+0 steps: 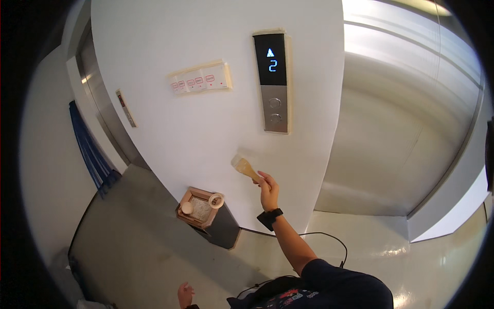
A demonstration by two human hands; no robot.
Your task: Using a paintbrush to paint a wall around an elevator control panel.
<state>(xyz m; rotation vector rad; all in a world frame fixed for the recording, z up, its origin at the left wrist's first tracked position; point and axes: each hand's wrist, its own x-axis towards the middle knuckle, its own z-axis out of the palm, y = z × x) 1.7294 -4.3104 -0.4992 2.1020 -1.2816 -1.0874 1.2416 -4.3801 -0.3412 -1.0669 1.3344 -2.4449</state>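
Observation:
My right hand (269, 192) grips the handle of a flat wooden paintbrush (245, 168). Its pale bristles point up and left, against or very near the white wall (185, 135); contact is hard to judge. Above the brush is an elevator call panel (274, 92) with a lit display and two round buttons, edged with masking tape. A row of small signs (200, 80) to its left is also taped around. Low at the bottom of the view, my left hand (185, 295) hangs empty, fingers loosely curled and apart.
A floor-standing ashtray bin (220, 233) with a sand top stands against the wall. On it rest a small round lid or cup (187, 207) and a pale ring-shaped item (216, 201). Metal elevator doors (386, 135) are at right. A black cable (328, 234) curves over the floor.

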